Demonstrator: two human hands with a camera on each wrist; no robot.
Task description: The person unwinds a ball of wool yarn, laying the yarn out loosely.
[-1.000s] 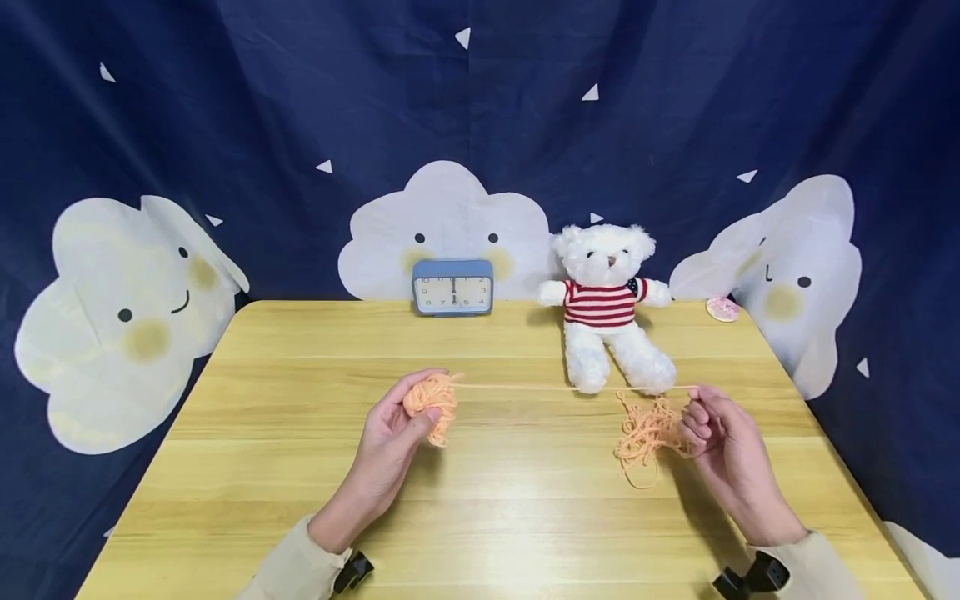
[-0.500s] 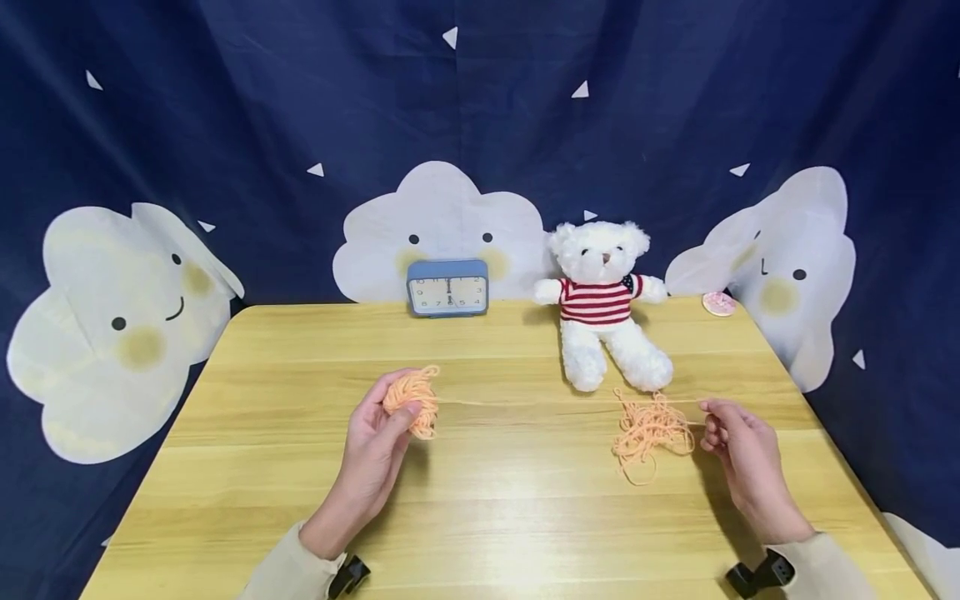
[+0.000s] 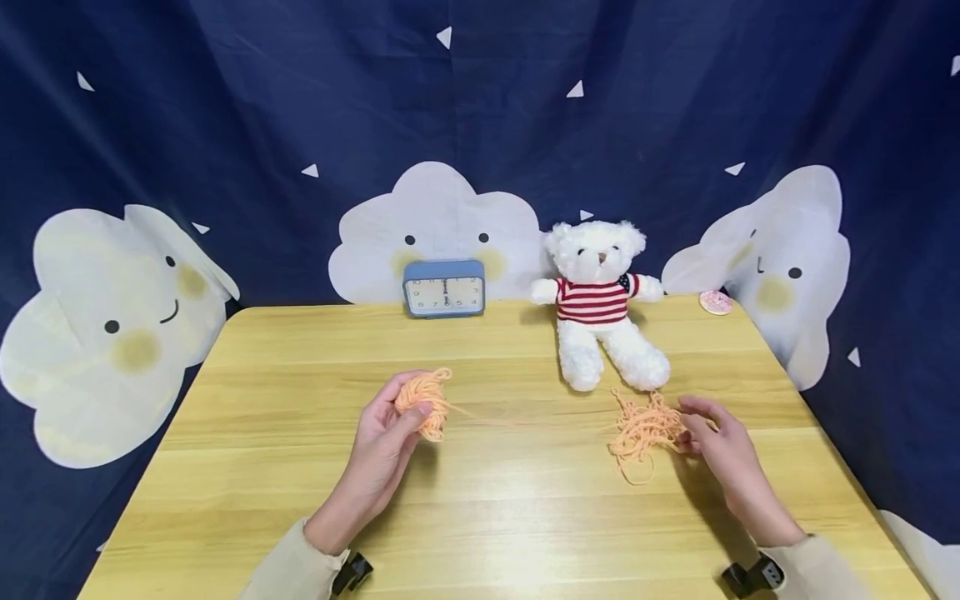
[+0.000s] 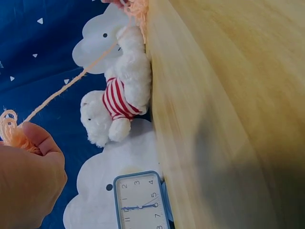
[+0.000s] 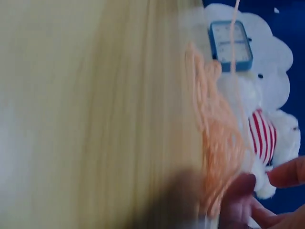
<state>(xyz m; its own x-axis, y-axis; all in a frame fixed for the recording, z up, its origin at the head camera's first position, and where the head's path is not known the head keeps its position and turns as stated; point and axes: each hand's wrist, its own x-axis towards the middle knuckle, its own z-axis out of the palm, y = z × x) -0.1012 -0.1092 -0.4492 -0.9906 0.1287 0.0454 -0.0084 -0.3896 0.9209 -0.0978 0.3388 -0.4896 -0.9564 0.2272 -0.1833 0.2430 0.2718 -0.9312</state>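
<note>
In the head view my left hand [image 3: 378,454] grips a small ball of peach yarn [image 3: 422,396], thumb across its front. A strand of yarn [image 4: 71,83] runs from the ball towards the loose heap, as the left wrist view shows. That tangled heap of yarn [image 3: 647,429] lies on the table by the teddy bear's feet. At the heap's right edge is my right hand [image 3: 726,450]. In the right wrist view its thumb and a finger [image 5: 288,172] stand apart, while other fingertips are beside the yarn; whether they touch it is hard to tell.
A white teddy bear [image 3: 596,304] in a red striped shirt sits towards the back of the wooden table [image 3: 510,508]. Left of it stands a blue clock [image 3: 444,290]. A round pink item [image 3: 716,302] lies near the back right corner. A dark blue curtain [image 3: 480,100] hangs behind.
My right hand has let go of the strand and moved left to the heap, its fingers spreading. The strand, taut a second ago, hangs slacker. My left hand went slightly left, then back right.
</note>
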